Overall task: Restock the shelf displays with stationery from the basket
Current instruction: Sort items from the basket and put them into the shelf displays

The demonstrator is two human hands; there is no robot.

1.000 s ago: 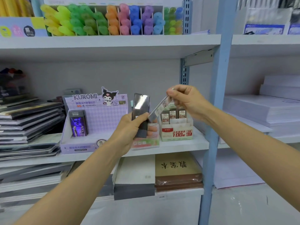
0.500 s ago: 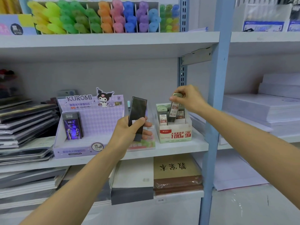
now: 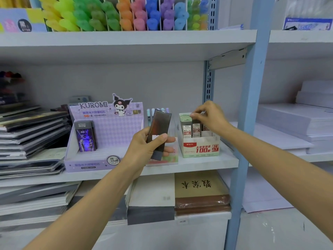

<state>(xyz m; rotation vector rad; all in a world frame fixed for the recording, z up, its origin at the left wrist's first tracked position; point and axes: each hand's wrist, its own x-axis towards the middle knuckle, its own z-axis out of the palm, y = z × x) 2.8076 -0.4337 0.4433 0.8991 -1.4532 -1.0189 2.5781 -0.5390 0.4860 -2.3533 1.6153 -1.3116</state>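
At the middle shelf [image 3: 207, 164], the left hand [image 3: 144, 148] grips 1 dark refill case [image 3: 160, 127] in front of the displays. The thumb lies across the front of the case's lower half, and the fingers wrap behind it, with their tips showing at its right edge. The case stands nearly upright, its top tilted slightly right, and its lower end projects below the thumb.

To the right, the right hand [image 3: 211, 118] reaches into the white-and-green display box [image 3: 200, 149]. Its curled fingertips [image 3: 193, 115] pinch the top of 1 lead case [image 3: 196, 129], which stands upright among the rows inside the box.

The purple KUROMI display box [image 3: 100, 159] sits left of both hands and holds 1 upright pack [image 3: 84, 137] at its left side.
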